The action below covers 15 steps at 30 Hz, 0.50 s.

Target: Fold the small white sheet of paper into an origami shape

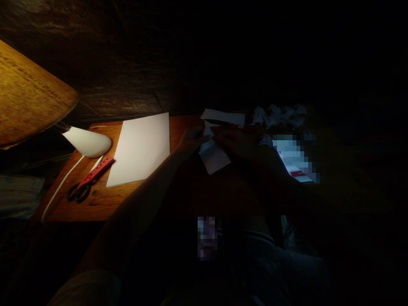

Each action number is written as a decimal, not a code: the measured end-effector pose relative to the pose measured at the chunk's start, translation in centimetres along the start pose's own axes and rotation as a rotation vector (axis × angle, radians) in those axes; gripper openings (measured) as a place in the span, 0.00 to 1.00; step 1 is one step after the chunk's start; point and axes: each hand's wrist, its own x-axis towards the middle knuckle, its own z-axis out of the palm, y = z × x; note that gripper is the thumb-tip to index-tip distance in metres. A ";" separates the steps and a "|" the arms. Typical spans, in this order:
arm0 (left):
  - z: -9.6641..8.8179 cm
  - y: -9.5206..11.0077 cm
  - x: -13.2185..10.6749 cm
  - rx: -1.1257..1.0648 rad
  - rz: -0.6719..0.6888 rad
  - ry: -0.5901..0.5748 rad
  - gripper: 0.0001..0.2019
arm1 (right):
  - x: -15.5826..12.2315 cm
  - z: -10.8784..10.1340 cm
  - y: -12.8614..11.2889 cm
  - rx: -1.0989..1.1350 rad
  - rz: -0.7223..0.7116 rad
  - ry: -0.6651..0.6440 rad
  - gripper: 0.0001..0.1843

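A small white sheet of paper [214, 157], creased, is between my hands over the middle of the wooden table. My left hand [192, 139] has its fingers on the paper's upper left edge. On the other side, my right hand [234, 141] pinches the paper near its upper right edge; its fingers are dim. Behind them lies another white paper strip [223, 114], crossed by a thin dark item with a reddish part that I cannot make out.
A large white sheet stack [143, 148] lies left, beside black-handled scissors [78, 193], a red holed strip [97, 171] and a lamp [89, 141] with its cord. Several folded or crumpled white papers [277, 115] sit at the back right, behind a glowing screen [295, 161].
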 end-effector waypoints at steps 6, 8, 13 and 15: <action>0.0 -0.1 0.1 0.026 0.015 0.005 0.25 | 0.0 0.2 0.6 -0.006 -0.087 -0.105 0.22; 0.1 0.0 0.1 0.017 0.005 -0.014 0.27 | 0.1 0.2 0.8 -0.064 -0.086 -0.075 0.19; 0.5 0.8 -0.3 -0.041 -0.004 -0.057 0.29 | 0.3 0.1 1.3 0.013 -0.012 0.020 0.19; 0.5 1.1 -0.4 -0.047 -0.007 -0.082 0.28 | 0.4 -0.1 1.3 0.075 0.010 0.053 0.23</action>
